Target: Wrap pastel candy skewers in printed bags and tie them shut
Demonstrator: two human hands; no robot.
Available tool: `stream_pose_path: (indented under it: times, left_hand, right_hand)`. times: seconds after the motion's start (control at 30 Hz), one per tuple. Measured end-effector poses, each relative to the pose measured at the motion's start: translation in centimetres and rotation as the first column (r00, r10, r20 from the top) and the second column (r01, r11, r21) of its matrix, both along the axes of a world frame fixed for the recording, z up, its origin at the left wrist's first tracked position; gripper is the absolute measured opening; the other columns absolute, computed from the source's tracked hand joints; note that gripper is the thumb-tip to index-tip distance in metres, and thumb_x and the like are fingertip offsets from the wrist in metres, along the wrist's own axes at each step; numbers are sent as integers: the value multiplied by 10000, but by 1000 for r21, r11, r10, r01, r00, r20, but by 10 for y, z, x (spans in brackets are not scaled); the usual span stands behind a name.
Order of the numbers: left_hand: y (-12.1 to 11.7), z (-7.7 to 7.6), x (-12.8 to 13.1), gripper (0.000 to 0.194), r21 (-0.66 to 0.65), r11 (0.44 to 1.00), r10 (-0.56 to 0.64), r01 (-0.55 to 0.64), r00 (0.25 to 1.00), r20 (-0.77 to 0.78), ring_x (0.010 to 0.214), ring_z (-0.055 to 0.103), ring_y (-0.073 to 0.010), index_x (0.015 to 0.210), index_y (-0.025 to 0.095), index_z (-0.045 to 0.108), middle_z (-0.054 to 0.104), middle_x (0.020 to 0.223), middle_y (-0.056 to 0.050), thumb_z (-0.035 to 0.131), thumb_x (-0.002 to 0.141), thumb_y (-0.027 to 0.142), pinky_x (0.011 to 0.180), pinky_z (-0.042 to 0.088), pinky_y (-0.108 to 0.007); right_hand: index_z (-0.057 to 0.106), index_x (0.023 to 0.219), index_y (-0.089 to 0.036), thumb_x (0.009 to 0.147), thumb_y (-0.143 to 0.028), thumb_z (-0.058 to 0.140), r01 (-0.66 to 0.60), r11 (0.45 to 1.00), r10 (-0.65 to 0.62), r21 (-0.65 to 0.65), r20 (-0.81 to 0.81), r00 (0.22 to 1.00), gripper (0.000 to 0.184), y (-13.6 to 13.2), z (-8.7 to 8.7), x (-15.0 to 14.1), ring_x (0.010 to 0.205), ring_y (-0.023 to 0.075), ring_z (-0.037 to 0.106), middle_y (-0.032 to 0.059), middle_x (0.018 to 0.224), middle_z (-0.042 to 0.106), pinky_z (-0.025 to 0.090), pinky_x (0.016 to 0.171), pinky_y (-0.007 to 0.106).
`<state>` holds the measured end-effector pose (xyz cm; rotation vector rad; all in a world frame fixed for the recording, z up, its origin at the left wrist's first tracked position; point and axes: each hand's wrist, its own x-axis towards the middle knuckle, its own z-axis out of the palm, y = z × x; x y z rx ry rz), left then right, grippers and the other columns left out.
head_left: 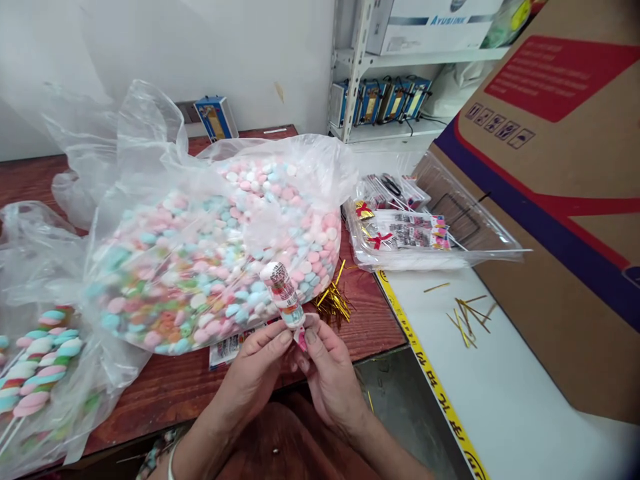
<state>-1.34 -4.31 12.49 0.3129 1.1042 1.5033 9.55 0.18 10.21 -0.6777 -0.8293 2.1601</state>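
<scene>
Left hand (257,360) and right hand (334,373), head view | wrapped sweet (284,293) is pinched at its lower end by both, top tilted toward 11 o'clock | from hands: marshmallow bag (200,267) is laid at 10, gold ties (334,305) are scattered at 1, clear tray (493,237) is set at 2.

Small packing workshop: candy sack (200,267), gold ties (334,303), metal shelving (357,80).

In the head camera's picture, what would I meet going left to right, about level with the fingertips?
Candy skewers, a big clear bag of pastel sweets, the left hand, a wrapped treat, the right hand, yellow tape, loose gold strips, a large cardboard box.
</scene>
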Motion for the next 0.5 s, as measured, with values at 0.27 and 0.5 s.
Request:
stream_pose_path:
  times: [0.27,0.5]
  left_hand:
    - [9,-10,9,234,3,986,164,-167,965,-205,936,685,-238,856,222,818,791,921,-63,815,717,410,946,499,-376]
    - [11,-9,-19,238,64,970,243,-235,917,-317,839,688,-215,833,224,810,774,802,-40,845,686,408,945,501,-386]
  right_hand:
    - [556,821,-213,1023,-387,442,-143,852,-92,503,414,906,290,8,-1,9,703,139,524,-20,742,557,432,685,248]
    - [656,990,-164,991,-275,454,-434,495,-699,753,642,316,230,72,-39,59,948,243,576,117,993,663,424,849,359]
